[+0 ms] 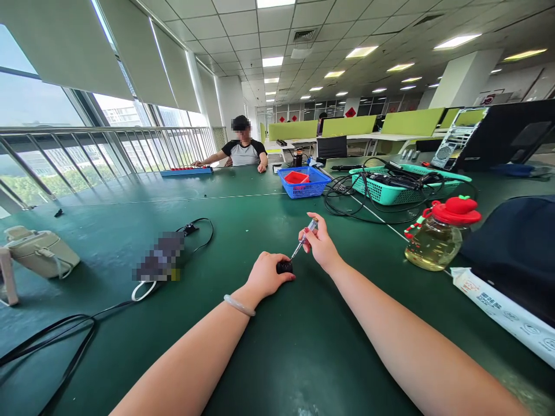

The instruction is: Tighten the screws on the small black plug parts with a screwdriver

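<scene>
On the green table, my left hand (pixel 267 274) is closed around a small black part (pixel 284 267) whose exact kind I cannot make out. A pale bangle (pixel 239 305) circles the left wrist. My right hand (pixel 319 241) grips a screwdriver (pixel 310 226) by its clear handle, thumb and fingers wrapped round it. The thin metal shaft slants down to the left, and its tip meets the top of the black part or lies right beside it.
A blue basket (pixel 303 189) with a red tray, a teal basket (pixel 390 195) of black cables and a red-lidded jar (pixel 437 240) stand ahead and right. Left lie a blurred device (pixel 161 254) on a cable and a beige bag (pixel 43 254). A person (pixel 243 151) sits at the far end.
</scene>
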### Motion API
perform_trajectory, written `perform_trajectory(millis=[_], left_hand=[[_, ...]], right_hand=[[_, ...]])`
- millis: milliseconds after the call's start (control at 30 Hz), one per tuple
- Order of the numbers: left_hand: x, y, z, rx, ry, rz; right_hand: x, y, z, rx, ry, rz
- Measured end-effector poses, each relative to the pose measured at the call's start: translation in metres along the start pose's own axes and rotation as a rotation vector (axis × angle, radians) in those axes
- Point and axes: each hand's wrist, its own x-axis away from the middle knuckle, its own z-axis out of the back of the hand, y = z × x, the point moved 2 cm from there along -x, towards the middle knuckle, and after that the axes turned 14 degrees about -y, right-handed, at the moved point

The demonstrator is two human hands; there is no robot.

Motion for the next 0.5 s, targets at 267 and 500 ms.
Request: perform_trajectory(millis=[267,500], left_hand=[[0.0001,0.0002,0.0007,0.002,-0.002,0.006],[0.0005,-0.0004,0.0014,-0.006,-0.001,-0.008]], right_hand=[[0.0024,0.0011,-0.0019,-0.068,0.065,-0.008],[0.0032,0.0035,0.001,-0.1,0.141,-0.051]])
